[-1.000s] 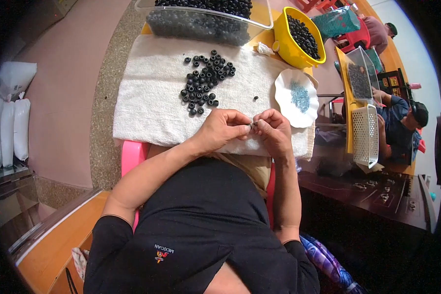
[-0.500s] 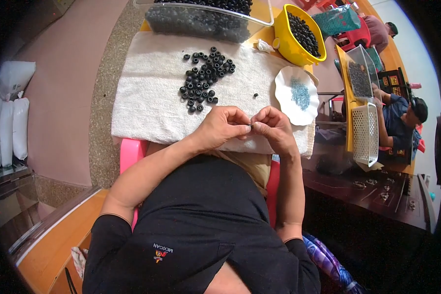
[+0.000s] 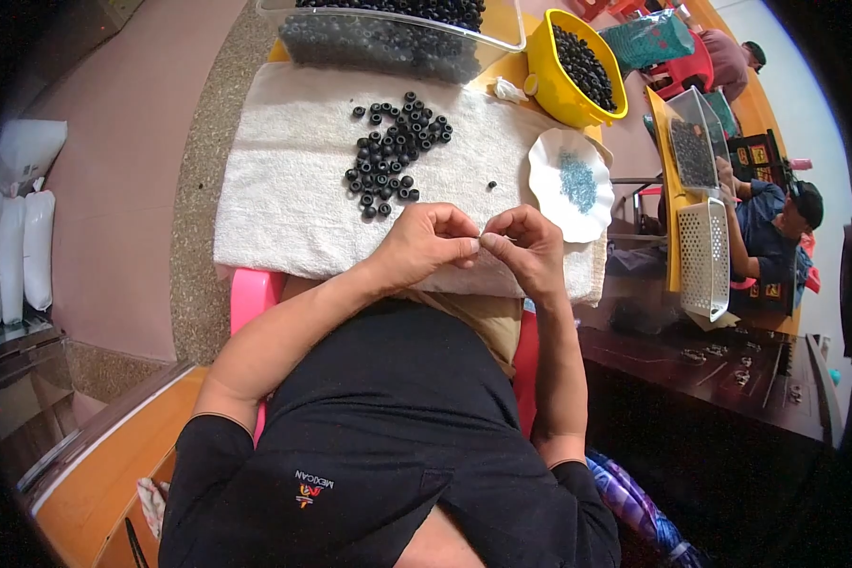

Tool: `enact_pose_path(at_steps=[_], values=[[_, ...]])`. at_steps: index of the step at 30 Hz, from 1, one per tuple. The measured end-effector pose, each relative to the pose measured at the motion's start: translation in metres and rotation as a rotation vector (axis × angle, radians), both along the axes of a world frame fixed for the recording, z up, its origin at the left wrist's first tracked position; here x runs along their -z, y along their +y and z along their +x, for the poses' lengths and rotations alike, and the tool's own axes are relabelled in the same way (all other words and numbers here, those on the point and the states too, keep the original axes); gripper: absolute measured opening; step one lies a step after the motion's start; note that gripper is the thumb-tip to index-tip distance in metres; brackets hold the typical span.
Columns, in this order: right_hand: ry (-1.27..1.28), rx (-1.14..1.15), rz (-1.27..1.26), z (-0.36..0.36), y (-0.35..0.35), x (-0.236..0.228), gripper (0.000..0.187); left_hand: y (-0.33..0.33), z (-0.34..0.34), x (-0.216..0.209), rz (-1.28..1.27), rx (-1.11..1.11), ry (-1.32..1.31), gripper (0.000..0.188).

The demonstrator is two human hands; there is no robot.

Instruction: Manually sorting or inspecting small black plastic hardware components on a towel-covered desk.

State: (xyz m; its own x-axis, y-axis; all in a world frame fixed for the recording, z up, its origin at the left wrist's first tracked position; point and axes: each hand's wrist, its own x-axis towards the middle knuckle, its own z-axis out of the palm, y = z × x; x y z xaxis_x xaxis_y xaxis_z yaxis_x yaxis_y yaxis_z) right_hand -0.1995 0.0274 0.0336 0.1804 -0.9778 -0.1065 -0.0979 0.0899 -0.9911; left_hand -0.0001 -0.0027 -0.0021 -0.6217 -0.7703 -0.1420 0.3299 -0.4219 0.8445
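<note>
My left hand (image 3: 428,242) and my right hand (image 3: 530,250) meet fingertip to fingertip over the near part of a white towel (image 3: 279,180). Both are closed in a pinch, and whatever they hold is too small to name. Just beyond my left hand lies a loose heap of round black pieces with holes (image 3: 384,156). A smaller black piece (image 3: 491,185) sits alone beyond the fingertips. To the right of my right hand, a white wavy-rimmed plate (image 3: 550,201) carries a spread of tiny blue grains (image 3: 577,182).
A clear plastic bin (image 3: 379,47) of black pieces stands at the far edge, beside a yellow tub (image 3: 549,85) of more. A crumpled white tissue (image 3: 508,90) lies between them. On the right, another person (image 3: 772,222) sits at a table with a white perforated basket (image 3: 704,260).
My right fingertips have shifted slightly left and up against the left ones. The dark speck seen between them earlier is now harder to see. The heap and plate stay put.
</note>
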Motion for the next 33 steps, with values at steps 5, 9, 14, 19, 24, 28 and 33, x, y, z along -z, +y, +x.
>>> enact_pose_path(at_steps=[5, 9, 14, 19, 24, 28, 33], values=[[0.222, 0.204, -0.351, 0.019, 0.015, 0.002, 0.01, 0.0, -0.001, 0.002, 0.0, -0.038, 0.05, 0.011], [0.33, 0.181, -0.426, 0.018, 0.018, 0.002, 0.008, 0.001, -0.001, 0.001, -0.004, -0.041, 0.043, 0.011], [0.566, 0.176, -0.634, 0.025, 0.021, -0.003, 0.019, 0.001, -0.001, -0.001, 0.018, -0.069, 0.027, 0.011], [0.692, 0.157, -0.847, 0.032, 0.022, -0.003, 0.038, 0.002, -0.001, 0.0, -0.002, -0.091, 0.035, 0.013], [0.752, 0.193, -0.91, 0.031, 0.019, 0.009, 0.044, 0.002, -0.003, 0.001, -0.034, -0.114, 0.034, 0.014], [0.724, 0.232, -0.934, 0.03, 0.016, 0.015, 0.046, 0.001, -0.001, -0.003, -0.016, -0.077, 0.033, 0.014], [0.714, 0.276, -0.893, 0.031, 0.017, 0.016, 0.048, 0.002, -0.003, 0.001, 0.068, -0.114, 0.048, 0.016]])
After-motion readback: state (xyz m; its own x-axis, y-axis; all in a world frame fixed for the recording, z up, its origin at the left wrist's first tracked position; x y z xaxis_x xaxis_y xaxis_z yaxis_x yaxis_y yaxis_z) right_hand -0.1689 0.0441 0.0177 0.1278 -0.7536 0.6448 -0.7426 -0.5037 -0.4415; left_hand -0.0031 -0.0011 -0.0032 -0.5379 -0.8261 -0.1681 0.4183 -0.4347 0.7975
